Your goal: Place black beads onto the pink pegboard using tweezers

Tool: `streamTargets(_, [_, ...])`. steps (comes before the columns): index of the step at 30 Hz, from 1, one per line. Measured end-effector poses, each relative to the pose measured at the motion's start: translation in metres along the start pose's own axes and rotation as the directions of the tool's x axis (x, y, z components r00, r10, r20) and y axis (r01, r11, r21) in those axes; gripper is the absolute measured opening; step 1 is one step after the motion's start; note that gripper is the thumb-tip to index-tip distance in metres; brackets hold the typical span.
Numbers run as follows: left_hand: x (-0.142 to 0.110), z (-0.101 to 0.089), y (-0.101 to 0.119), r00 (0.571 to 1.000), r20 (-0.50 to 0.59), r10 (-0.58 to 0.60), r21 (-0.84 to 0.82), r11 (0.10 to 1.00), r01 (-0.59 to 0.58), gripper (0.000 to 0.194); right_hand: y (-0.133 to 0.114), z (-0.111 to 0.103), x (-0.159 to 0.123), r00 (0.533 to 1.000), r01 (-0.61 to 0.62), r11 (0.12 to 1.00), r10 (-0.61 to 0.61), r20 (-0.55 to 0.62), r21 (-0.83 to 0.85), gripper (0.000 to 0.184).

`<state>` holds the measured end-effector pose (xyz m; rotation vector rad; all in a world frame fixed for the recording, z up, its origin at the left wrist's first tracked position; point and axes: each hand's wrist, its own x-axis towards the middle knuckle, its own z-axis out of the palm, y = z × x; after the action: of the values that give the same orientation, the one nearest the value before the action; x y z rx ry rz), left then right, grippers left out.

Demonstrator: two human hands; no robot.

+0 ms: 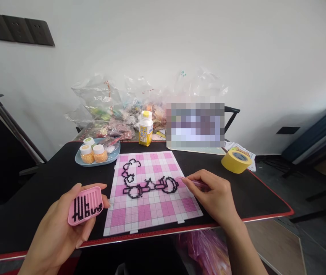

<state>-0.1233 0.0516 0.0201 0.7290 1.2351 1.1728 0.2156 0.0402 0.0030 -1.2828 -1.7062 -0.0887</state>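
Observation:
My left hand [62, 219] holds a small pink ridged tray [96, 194] with rows of black beads [79, 209] in its grooves, left of the pegboard. Pinched in my right hand [213, 191] is a pair of pink tweezers [199, 183], its tip at the right end of the black bead outline [170, 185]. A pink and white checked pegboard [148, 215] lies flat on the table. Its black outline has two rounded shapes joined by a line, with a curling shape rising at the upper left. Whether the tweezers' tip grips a bead is too small to tell.
A blue plate [114, 156] with bead jars [100, 153] stands at the back left. A yellow-capped bottle [146, 128], bags of beads [102, 103] and a blurred screen or picture [196, 126] line the back. Yellow tape [236, 161] sits at the right. The black table [263, 198] has a red edge.

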Motion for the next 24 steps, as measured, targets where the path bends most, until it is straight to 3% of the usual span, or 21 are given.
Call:
streamTargets(7, [-0.004, 0.008, 0.003, 0.997, 0.032, 0.077, 0.044, 0.996, -0.079, 0.051, 0.004, 0.000, -0.006, 0.998, -0.015, 1.000, 0.015, 0.068, -0.007, 0.027])
streamTargets(19, [-0.007, 0.005, 0.002, 0.996, 0.038, 0.075, 0.043, 0.996, -0.077, 0.056, 0.003, -0.003, -0.009, 0.994, 0.006, 0.999, -0.010, 0.108, 0.031, 0.023])
streamTargets(24, [-0.007, 0.006, 0.002, 0.997, 0.024, 0.080, 0.050, 0.995, -0.081, 0.057, 0.001, -0.002, -0.010, 0.996, -0.026, 0.999, 0.024, 0.083, 0.024, 0.030])
